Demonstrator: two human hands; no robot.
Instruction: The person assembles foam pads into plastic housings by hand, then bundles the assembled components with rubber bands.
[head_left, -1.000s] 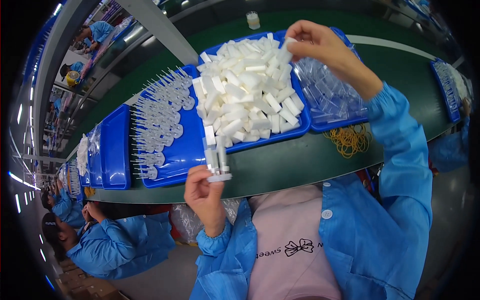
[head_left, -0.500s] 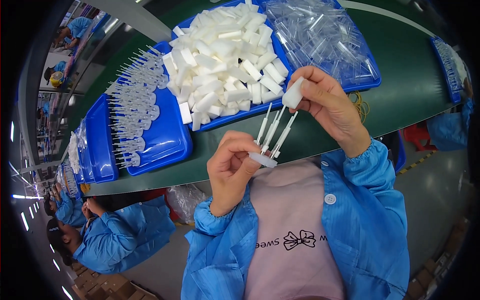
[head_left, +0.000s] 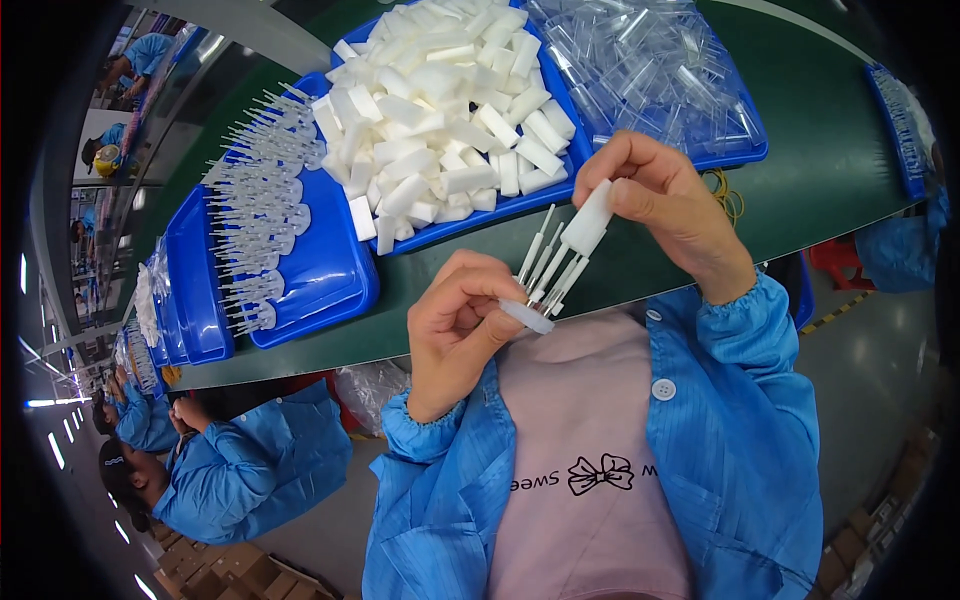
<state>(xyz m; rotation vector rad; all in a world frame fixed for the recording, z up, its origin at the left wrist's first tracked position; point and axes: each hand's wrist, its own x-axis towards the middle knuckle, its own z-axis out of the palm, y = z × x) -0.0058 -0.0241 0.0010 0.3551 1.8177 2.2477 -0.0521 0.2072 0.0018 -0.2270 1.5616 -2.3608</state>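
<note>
My left hand (head_left: 458,335) pinches the round translucent base (head_left: 527,317) of a part with several thin white rods (head_left: 538,262) standing up from it. The rods lean slightly to the right above my fingers. My right hand (head_left: 675,212) is closed on the upper end of a white foam block (head_left: 588,222) between thumb and fingers. That block sits tilted over the upper part of one rod, its lower end among the others. The rod's tip is hidden, apparently inside the foam.
A blue tray heaped with white foam blocks (head_left: 425,120) lies ahead, beside a tray of clear plastic tubes (head_left: 650,80). On the left, a blue tray (head_left: 335,265) bears rows of similar rodded parts (head_left: 262,215). Co-workers in blue (head_left: 250,455) sit along the green table (head_left: 440,275).
My right hand has brought the foam block down along the rod, from near its tip to lower among the rods. My left hand stays nearly in place, still holding the base.
</note>
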